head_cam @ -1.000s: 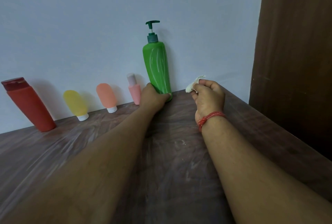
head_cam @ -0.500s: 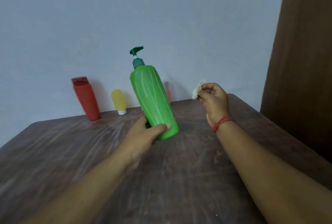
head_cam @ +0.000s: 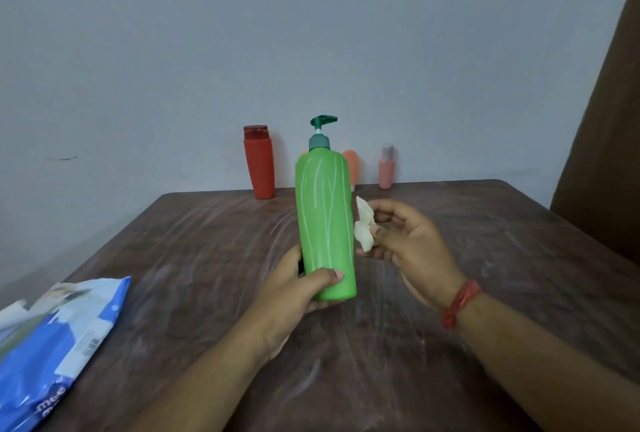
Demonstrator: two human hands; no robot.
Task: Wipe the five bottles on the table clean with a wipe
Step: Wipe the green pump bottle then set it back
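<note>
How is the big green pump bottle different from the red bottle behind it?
The tall green plastic pump bottle is held above the table, gripped near its base by the left hand; the squat red flip-cap bottle stands untouched by the wall. The green one has a dark green pump head, the red one a flat red cap. Both are upright, opaque plastic.

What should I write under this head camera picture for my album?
Left hand holds the green pump bottle upright above the table while the right hand brings a crumpled wipe to its side.
</note>
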